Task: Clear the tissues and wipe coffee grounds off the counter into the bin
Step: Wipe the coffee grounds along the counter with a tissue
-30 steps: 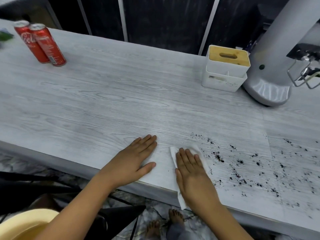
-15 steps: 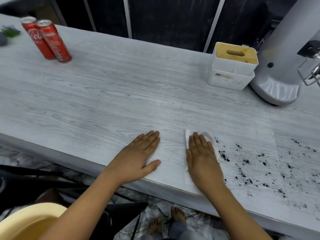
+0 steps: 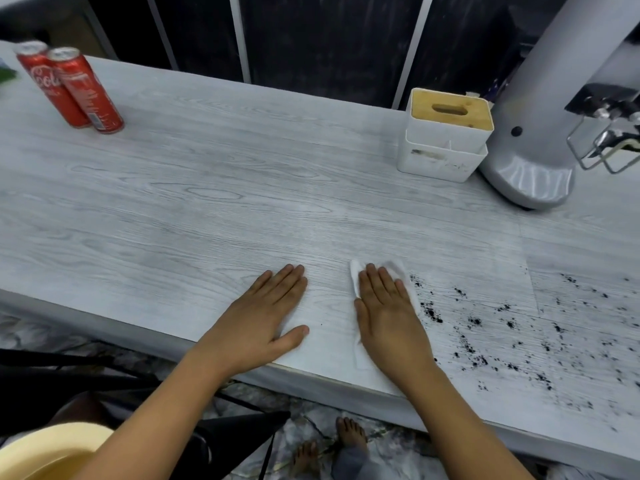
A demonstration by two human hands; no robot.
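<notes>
My right hand (image 3: 388, 320) lies flat on a white tissue (image 3: 396, 267) and presses it onto the grey wood-grain counter (image 3: 207, 209). The tissue's corners show past my fingertips, and its near end reaches the counter's front edge. Black coffee grounds (image 3: 474, 320) are scattered over the counter just right of that hand, out to the right border. My left hand (image 3: 266, 317) rests flat on the bare counter a little to the left, fingers together, holding nothing. A pale yellow round bin (image 3: 45, 452) shows below the counter at the bottom left, partly hidden by my left arm.
A white tissue box (image 3: 446, 133) with a wooden lid stands at the back right, beside a grey coffee machine (image 3: 540, 116). Two red cans (image 3: 86, 91) stand at the back left. Black chair parts and bare feet (image 3: 349, 434) are on the floor below the edge.
My right hand has slid the tissue forward, away from the counter's front edge, up beside the grounds. My left hand has stayed flat in place.
</notes>
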